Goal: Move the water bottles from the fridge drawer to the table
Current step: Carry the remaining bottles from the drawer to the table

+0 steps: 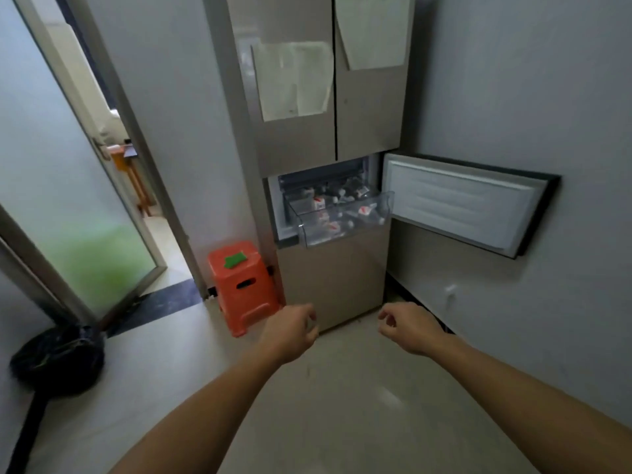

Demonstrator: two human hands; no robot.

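Note:
A beige fridge [307, 138] stands ahead with its small middle door [465, 203] swung open to the right. A clear plastic drawer [309, 239] is pulled out of that compartment. Several water bottles [328, 220] with red and white labels lie inside it. My left hand [290, 331] and my right hand [408, 328] are stretched out in front of me, well below the drawer. Both hold nothing, and their fingers hang loosely curled.
An orange plastic stool [242, 285] with a green patch on top stands left of the fridge. A glass door [78, 200] is open on the left. A black bag [56, 357] sits on the floor at lower left. The wall is close on the right.

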